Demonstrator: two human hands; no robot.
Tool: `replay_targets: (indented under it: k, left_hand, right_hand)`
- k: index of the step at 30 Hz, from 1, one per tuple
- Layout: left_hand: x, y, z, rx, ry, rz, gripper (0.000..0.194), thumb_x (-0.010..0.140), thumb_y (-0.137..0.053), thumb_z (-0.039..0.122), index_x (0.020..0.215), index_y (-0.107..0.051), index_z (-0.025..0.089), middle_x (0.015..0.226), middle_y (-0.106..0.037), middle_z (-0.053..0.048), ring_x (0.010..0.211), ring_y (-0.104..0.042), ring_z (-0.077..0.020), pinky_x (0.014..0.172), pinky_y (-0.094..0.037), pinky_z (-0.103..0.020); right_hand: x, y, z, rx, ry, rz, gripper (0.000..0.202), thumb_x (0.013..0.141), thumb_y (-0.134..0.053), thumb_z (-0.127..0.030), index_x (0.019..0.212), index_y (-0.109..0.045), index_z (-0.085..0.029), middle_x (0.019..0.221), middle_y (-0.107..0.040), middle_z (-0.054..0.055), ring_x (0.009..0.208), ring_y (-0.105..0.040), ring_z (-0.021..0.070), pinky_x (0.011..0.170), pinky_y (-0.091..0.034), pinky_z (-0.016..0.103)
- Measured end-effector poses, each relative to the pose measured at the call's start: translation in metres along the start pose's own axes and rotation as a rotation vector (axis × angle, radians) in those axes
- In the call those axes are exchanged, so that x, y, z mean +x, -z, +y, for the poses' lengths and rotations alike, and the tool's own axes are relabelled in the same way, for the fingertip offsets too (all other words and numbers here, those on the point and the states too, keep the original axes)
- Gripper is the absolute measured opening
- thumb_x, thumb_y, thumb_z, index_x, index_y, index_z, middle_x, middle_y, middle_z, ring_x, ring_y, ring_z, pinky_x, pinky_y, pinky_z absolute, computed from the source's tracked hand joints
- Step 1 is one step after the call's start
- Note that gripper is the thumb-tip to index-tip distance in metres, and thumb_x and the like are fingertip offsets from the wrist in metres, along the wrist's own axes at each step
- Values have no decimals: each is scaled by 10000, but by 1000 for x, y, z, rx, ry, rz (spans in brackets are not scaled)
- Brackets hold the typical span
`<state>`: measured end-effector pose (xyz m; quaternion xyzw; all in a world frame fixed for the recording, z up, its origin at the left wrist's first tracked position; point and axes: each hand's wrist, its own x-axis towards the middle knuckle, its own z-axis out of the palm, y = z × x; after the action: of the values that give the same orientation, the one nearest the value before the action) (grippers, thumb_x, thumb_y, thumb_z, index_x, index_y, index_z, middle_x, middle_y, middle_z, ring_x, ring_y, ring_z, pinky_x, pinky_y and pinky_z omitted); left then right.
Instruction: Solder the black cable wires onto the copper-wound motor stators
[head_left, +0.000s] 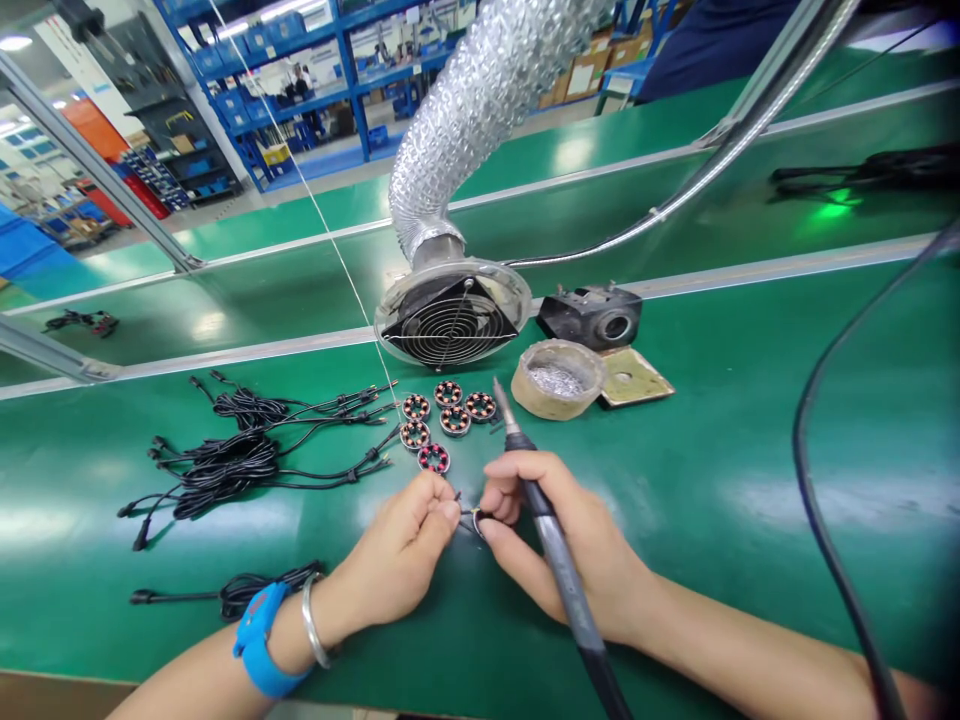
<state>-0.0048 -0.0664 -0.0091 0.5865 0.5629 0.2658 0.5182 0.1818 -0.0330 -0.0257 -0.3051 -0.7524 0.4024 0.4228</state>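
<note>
My left hand [401,545] is closed in a pinch on a thin black wire end at the middle of the bench. Facing it, my right hand [566,540] grips a soldering iron [559,560], whose metal tip points up and away from me. The thumb and fingers of that same hand also steady a small ring-shaped part [478,522], mostly hidden, touching the wire. Just beyond my fingers lie several small coil rings [454,420] with copper windings; the nearest coil ring [433,459] looks pinkish red. A coiled black cable [255,592] runs under my left wrist.
Several bundled black cables [232,470] lie at left. Behind the rings stands a fume extractor fan [450,325] with a silver duct [465,120]. A round tub [559,380] of metal bits, a yellowish pad [637,378] and a black holder [592,315] sit right. A black cord [806,450] hangs at right.
</note>
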Motion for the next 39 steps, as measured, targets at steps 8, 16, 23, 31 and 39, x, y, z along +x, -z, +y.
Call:
replay_targets:
  k: [8,16,23,31,39]
  left_hand:
    - [1,0,7,14,3,-78,304,983,-346,452,856,-455,198,740,-417,39,680,-353,-119,636,-320,-248]
    - [1,2,12,79,3,-78,231,974,-380,329,794,-434,195,733,-426,45,687,-370,-113,642,-317,-245]
    - [2,3,14,122,-17,-134,307,974,-362,396,776,-468,187,729,-460,30,686,-407,-121,656,-369,-242]
    - [0,-1,19,345,-38,-87,211,945,-388,254,882,-580,193,829,-654,-29,773,-585,-177,703,-431,-268]
    - [1,2,22,509,-135,-29,230,966,-404,305,829,-548,190,814,-602,-16,752,-538,-154,706,-396,-266]
  right_hand:
    - [3,-4,0,-60,109,27,334,851,-519,-66,1126,-439,-239,786,-599,-27,654,-605,76,638,-533,175]
    - [6,4,1,-100,126,33,323,832,-552,-85,1114,-473,-224,868,-631,3,704,-631,91,668,-558,204]
    - [9,6,2,-110,171,30,297,840,-567,-89,1097,-499,-222,857,-633,-1,704,-622,100,668,-547,222]
    - [7,-1,-6,-157,391,-37,310,863,-556,-57,1137,-515,-196,783,-621,12,683,-542,140,627,-489,264]
    - [11,12,5,-247,264,-70,254,902,-478,-71,1125,-472,-192,807,-587,19,717,-542,143,657,-496,264]
